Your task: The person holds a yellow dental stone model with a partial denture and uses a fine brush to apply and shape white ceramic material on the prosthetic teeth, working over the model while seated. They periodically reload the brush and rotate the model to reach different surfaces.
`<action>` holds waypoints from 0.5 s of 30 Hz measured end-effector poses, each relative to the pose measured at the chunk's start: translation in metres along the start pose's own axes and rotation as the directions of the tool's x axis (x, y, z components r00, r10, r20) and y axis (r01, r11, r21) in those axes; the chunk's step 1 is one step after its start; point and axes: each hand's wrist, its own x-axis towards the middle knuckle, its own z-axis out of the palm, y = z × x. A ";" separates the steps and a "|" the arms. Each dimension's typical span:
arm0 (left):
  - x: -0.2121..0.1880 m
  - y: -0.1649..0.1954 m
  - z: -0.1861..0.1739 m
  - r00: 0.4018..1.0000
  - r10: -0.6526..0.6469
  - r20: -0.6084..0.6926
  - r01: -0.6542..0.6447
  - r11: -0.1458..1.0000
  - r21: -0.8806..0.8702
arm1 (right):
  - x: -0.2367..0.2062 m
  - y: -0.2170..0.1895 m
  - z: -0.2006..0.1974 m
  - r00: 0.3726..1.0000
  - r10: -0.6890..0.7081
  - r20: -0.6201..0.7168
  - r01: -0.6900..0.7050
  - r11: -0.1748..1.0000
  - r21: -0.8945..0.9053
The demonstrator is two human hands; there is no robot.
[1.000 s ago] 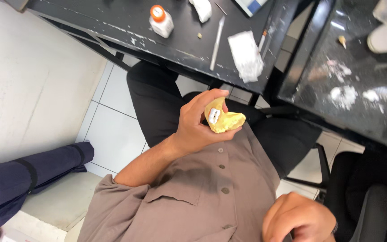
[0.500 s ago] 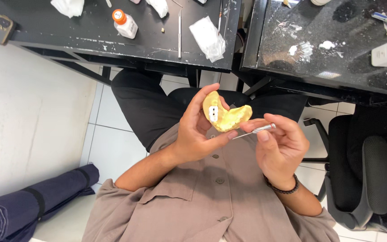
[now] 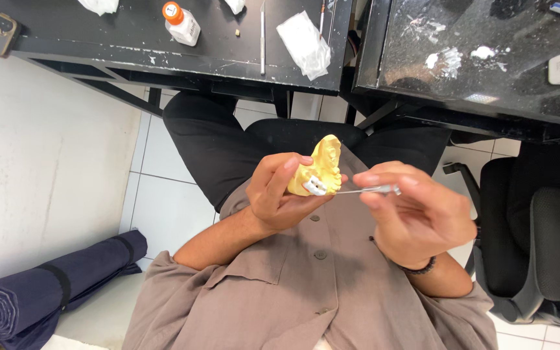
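left hand [image 3: 280, 198] grip closed round yellow dental cast [image 3: 319, 168], held above the lap, white teeth at its lower edge | right hand [image 3: 416, 217] pinches thin metal tool [image 3: 367, 190], tip touching the teeth | tool tip blurred, possibly a probe | counter [image 3: 131, 32] beyond

Bright, even light, daylight look. White wall [image 3: 40, 162] and floor tiles [image 3: 163, 194] nearly blown out. Glare patches on the black glossy desktop [image 3: 487, 71] top right. Shadows soft, darkest under the desk. Right hand [image 3: 416, 217] slightly motion-blurred; yellow tooth model [image 3: 319, 170] sharp. Wide-angle stretch at edges, desk lines bowed
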 end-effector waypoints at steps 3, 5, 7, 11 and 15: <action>-0.003 -0.001 -0.005 1.000 0.006 0.016 -0.006 1.000 -0.008 | 0.007 -0.005 0.006 0.996 -0.028 0.082 0.026 0.999 0.025; -0.005 -0.001 -0.008 0.999 0.008 0.032 -0.007 1.000 -0.016 | 0.011 -0.008 0.010 0.995 -0.029 0.091 0.026 0.999 0.035; -0.006 -0.002 -0.011 0.999 0.018 0.040 -0.017 1.000 -0.018 | 0.014 -0.009 0.014 0.993 -0.056 0.103 0.054 0.998 0.018; -0.007 -0.002 -0.011 0.999 0.017 0.032 -0.017 1.000 -0.003 | 0.017 -0.011 0.018 0.991 -0.090 0.098 0.092 0.996 -0.019; -0.008 -0.002 -0.011 0.999 0.020 0.044 -0.020 1.000 -0.003 | 0.018 -0.013 0.018 0.986 -0.119 0.119 0.126 0.990 -0.056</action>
